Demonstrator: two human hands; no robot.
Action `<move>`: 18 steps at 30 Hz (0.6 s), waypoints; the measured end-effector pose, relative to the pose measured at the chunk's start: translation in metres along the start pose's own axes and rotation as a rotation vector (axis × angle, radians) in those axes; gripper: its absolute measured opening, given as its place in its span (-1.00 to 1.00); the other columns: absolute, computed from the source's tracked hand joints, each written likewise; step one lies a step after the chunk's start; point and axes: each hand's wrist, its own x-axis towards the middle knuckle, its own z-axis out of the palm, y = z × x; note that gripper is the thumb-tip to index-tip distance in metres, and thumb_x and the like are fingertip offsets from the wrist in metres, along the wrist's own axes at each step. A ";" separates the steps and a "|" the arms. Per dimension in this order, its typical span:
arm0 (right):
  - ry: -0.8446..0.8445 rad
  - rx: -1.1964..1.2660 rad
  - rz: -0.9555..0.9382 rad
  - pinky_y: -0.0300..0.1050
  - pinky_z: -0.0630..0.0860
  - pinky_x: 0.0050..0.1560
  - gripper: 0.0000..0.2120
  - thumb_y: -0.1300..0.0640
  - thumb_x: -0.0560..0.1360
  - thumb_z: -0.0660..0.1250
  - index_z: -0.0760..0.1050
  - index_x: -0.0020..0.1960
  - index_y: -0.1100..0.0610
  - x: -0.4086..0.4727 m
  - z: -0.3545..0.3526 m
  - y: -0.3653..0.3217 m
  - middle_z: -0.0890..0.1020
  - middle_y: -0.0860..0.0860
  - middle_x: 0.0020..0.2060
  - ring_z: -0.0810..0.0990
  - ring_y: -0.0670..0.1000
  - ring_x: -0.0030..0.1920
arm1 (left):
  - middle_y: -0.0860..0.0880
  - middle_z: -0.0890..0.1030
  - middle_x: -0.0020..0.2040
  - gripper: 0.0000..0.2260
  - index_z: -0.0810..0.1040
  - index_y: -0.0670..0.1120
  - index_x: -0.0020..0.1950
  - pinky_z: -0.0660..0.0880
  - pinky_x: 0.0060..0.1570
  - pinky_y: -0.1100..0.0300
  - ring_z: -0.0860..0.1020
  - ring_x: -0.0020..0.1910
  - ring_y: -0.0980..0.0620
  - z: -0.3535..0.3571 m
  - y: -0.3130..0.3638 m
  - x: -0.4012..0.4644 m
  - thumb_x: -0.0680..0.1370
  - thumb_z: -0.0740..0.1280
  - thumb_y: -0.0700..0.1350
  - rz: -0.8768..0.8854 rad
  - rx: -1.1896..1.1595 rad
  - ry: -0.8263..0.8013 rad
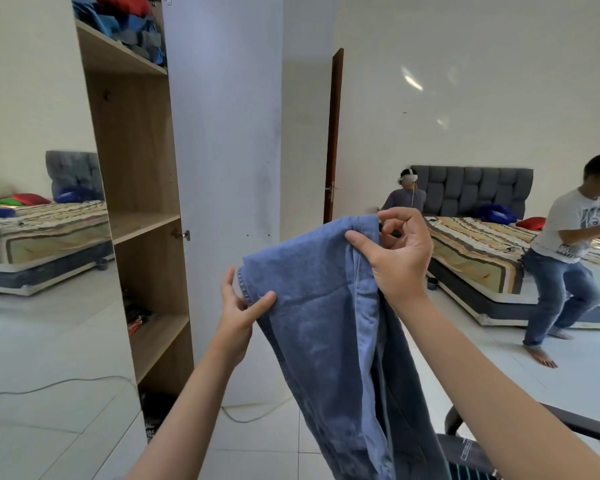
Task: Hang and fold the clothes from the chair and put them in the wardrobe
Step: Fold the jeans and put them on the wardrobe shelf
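Folding step, judged under way: blue jeans (329, 317) held up in mid-air before the open wardrobe (136, 209). Left hand (238, 311) pinching one waist corner, right hand (394, 252) gripping the other. Next, probably: legs aligned, halved, then shelved.

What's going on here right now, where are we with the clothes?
A person is holding up blue jeans in front of the open wardrobe. The left hand pinches one hem edge and the right hand grips the other top corner, with the rest hanging down over the chair. The jeans are not yet folded or put away. The wardrobe's top shelf already holds a pile of clothes; the middle shelf looks bare.
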 end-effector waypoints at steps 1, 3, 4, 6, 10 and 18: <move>-0.002 -0.002 0.008 -0.24 0.53 -0.25 -0.62 0.29 0.28 0.58 0.46 -0.03 0.17 0.001 -0.001 0.001 0.47 0.04 -0.30 0.49 -0.15 -0.36 | -0.01 0.38 0.33 0.09 -0.03 0.22 0.48 0.43 0.29 -0.01 0.48 0.26 -0.03 0.003 -0.001 0.000 0.16 0.62 0.02 0.009 0.015 0.000; -0.001 -0.014 0.013 -0.17 0.54 -0.24 -0.60 0.27 0.28 0.59 0.45 -0.01 0.20 0.003 -0.006 0.005 0.47 0.08 -0.30 0.49 -0.08 -0.35 | -0.01 0.42 0.29 -0.04 0.02 0.18 0.47 0.51 0.18 0.07 0.54 0.18 0.03 0.011 0.001 0.001 0.29 0.58 -0.11 0.070 0.048 0.067; 0.002 -0.022 0.011 -0.15 0.54 -0.24 -0.60 0.26 0.28 0.59 0.45 -0.01 0.19 0.004 -0.009 0.006 0.46 0.09 -0.30 0.48 -0.06 -0.34 | -0.02 0.45 0.24 -0.11 0.05 0.15 0.46 0.55 0.11 0.13 0.58 0.12 0.05 0.015 0.002 0.001 0.34 0.54 -0.20 0.111 0.050 0.095; 0.017 -0.041 0.011 -0.21 0.51 -0.24 -0.60 0.27 0.29 0.58 0.44 -0.01 0.17 0.005 -0.015 0.008 0.45 0.09 -0.30 0.47 -0.06 -0.33 | -0.06 0.50 0.16 -0.20 0.10 0.16 0.42 0.57 0.02 0.16 0.62 0.05 0.05 0.022 0.004 0.002 0.39 0.47 -0.30 0.192 0.035 0.105; 0.065 -0.069 0.032 -0.33 0.50 -0.25 -0.62 0.30 0.30 0.56 0.42 -0.02 0.17 0.007 -0.027 0.013 0.45 -0.03 -0.32 0.45 -0.18 -0.35 | -0.14 0.59 0.03 -0.27 0.19 0.24 0.34 0.59 0.02 0.03 0.64 0.00 -0.11 0.027 0.019 0.001 0.41 0.40 -0.37 0.291 -0.053 0.013; 0.085 -0.109 0.050 -0.32 0.54 -0.23 -0.62 0.28 0.30 0.57 0.42 -0.07 0.08 0.004 -0.023 0.023 0.50 -0.07 -0.26 0.52 -0.22 -0.32 | -0.07 0.51 -0.06 -0.72 0.44 -0.07 -0.04 0.54 0.11 -0.06 0.50 0.00 -0.14 0.032 0.057 0.004 0.46 0.30 -0.45 0.447 -0.045 0.029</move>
